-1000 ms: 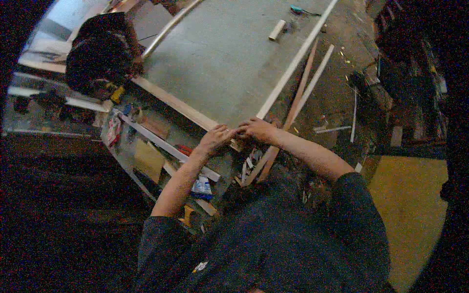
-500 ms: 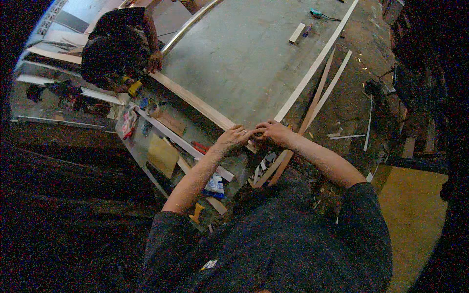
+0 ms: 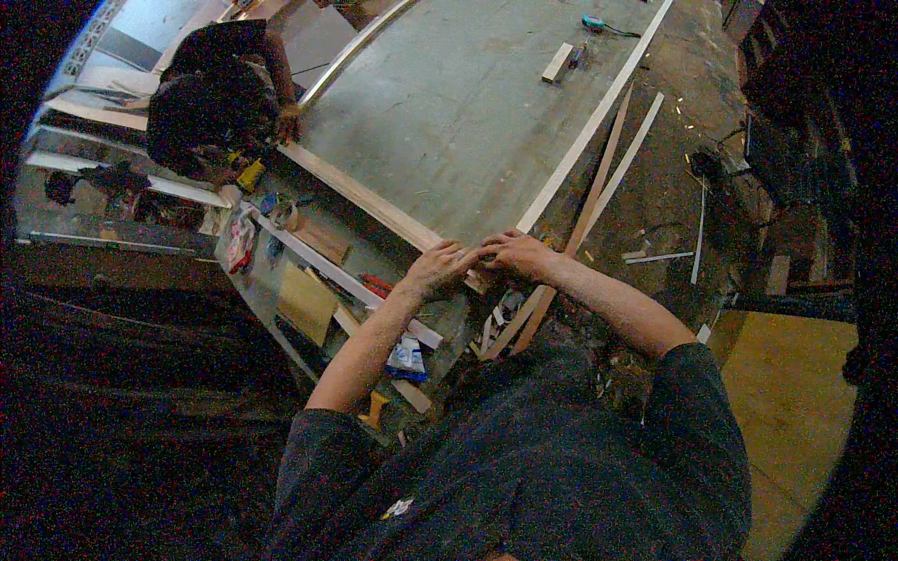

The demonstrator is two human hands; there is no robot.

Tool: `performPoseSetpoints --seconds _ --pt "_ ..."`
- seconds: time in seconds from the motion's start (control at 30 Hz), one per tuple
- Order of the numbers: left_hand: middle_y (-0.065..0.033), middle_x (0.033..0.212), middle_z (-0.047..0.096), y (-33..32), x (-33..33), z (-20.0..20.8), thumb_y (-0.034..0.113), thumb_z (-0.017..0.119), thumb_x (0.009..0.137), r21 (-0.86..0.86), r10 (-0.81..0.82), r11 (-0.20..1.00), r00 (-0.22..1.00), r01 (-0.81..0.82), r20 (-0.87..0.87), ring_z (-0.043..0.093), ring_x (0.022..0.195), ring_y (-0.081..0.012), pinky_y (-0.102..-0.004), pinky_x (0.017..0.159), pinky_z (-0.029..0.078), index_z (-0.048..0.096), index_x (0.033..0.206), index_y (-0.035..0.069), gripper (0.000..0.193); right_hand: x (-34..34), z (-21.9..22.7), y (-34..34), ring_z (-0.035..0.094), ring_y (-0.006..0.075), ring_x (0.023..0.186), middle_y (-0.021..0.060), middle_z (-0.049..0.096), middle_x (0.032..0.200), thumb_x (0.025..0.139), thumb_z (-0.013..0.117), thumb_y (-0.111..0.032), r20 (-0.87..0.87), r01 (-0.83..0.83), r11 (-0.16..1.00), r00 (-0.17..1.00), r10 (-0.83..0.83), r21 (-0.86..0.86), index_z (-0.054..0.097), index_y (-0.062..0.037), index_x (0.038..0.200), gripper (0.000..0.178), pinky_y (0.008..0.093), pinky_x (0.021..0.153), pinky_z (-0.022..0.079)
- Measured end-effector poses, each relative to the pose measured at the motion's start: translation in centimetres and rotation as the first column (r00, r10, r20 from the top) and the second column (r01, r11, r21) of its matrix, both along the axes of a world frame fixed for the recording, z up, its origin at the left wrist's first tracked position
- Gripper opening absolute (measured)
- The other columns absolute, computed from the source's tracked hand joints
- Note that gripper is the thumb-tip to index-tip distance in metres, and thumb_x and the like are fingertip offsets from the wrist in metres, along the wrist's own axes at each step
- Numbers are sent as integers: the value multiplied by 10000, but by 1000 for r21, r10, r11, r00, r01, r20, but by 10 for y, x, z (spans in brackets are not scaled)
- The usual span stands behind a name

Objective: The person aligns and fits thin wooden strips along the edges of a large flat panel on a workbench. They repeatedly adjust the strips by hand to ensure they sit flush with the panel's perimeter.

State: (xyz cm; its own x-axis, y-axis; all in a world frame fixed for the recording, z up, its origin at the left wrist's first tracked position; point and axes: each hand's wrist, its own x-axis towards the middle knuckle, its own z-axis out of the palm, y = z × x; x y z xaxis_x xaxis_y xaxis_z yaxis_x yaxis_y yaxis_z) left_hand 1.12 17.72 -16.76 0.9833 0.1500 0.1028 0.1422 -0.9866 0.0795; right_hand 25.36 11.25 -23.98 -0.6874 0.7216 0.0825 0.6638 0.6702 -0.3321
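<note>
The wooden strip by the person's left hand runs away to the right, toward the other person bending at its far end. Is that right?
Not quite: the head view shows the wooden strip running from the left hand away to the left, not right. The other person does bend at its far end.

Pale tan wooden strip point(image 3: 365, 197) — grey-green surface point(image 3: 402, 112) — dark shirt point(image 3: 561, 458), yellowish board point(image 3: 795, 402).

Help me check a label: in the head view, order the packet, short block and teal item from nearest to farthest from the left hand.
1. Packet: below the left hand, slightly left.
2. Short block: well up the picture, rightward.
3. Teal item: beyond the short block, farther right.
</note>
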Motion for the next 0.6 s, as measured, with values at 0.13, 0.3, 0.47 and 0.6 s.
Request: performPoseSetpoints --seconds 0.13,0.3,0.47,0.6 --pt "-93 1113 659 2 0 -6 166 569 852 -48 49 997 987 -57 -151 603 1110 -254 -381 1059 410 385 1419 109 599 -3 20 0 437 219 1325 -67 502 1418 866 547 -214 98 -18 999 995 23 -50 659 -297 1151 317 434 1047 374" --pt "-87 1089 658 2 2 -9 154 564 846 -7 4 1000 997 -5 -81 604 1084 -245 -385 1054 417 352 1447 114 638 -6 27 -3 432 237 1332 -69 495 1436 858 548 -179 38 22 993 999 -18 -114 682 -250 1078 267 453 1040 374" --pt "-105 1088 661 0 4 2 155 593 829 -13 -8 1000 1000 7 -30 613 1064 -260 -399 1053 418 383 1429 105 637 -3 36 -4 415 249 1352 -56 492 1449 848 553 -152 41 18 988 999 -12 -151 696 -203 1047 250 459 1049 370" --pt "-124 1066 665 -1 6 1 151 603 824 -54 37 998 995 -42 -91 618 1050 -273 -410 1051 420 421 1398 97 605 -2 50 -8 416 246 1351 -48 498 1442 839 570 -164 3 15 985 1000 -14 -170 692 -201 1087 279 457 1063 363"
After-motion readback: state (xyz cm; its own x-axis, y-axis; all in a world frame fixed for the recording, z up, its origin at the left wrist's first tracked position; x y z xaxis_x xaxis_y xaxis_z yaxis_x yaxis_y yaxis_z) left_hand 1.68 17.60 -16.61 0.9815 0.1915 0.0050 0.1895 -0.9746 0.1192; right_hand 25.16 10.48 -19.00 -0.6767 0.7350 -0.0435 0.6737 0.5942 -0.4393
